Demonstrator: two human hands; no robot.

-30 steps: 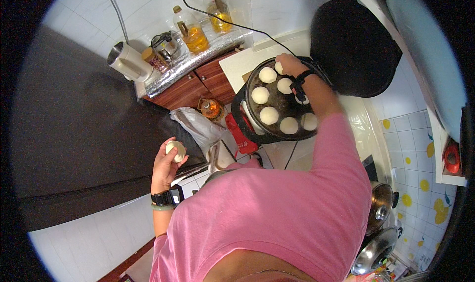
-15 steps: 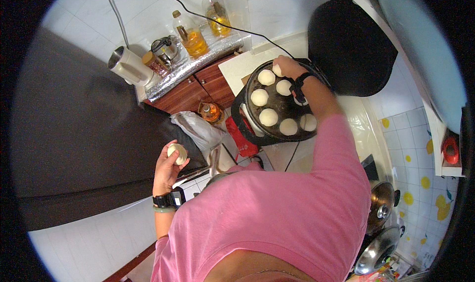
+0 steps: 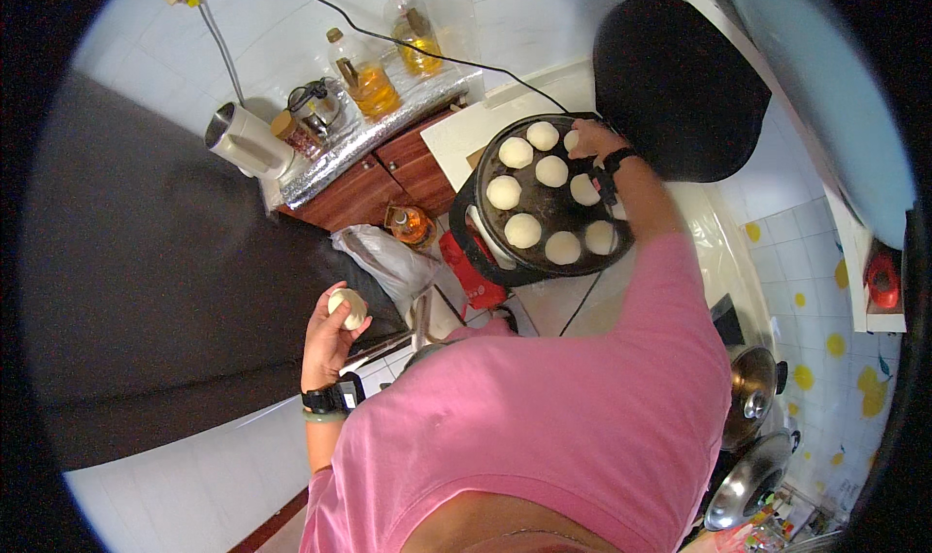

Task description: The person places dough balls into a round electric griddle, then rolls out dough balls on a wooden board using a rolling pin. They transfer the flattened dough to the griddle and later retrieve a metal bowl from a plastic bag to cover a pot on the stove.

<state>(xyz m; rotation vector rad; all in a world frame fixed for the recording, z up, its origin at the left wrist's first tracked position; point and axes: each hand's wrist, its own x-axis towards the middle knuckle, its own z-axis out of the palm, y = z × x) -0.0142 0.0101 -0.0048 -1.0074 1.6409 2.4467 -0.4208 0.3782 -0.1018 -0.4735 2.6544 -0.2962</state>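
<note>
My left hand (image 3: 330,333) is raised at the left, its fingers and thumb closed around a round piece of pale dough (image 3: 347,309). At the far side of the black round electric griddle (image 3: 544,201), my right hand (image 3: 594,141) has its fingers closed down at a dough round (image 3: 571,142) near the rim; the hand partly covers it. Several more white dough rounds, such as one at the near left (image 3: 522,231), lie spaced over the dark plate. Another round (image 3: 584,189) shows beside my right wrist.
The griddle's black lid (image 3: 680,82) stands open behind it. A power cord (image 3: 466,60) runs across the back. Oil bottles (image 3: 374,89) and a blender (image 3: 243,143) line a foil-covered ledge at the left. Lidded pans (image 3: 752,388) sit at the right.
My right hand has moved right along the griddle's far edge, uncovering one dough round and reaching another. My left hand still holds its dough. The view has shifted slightly.
</note>
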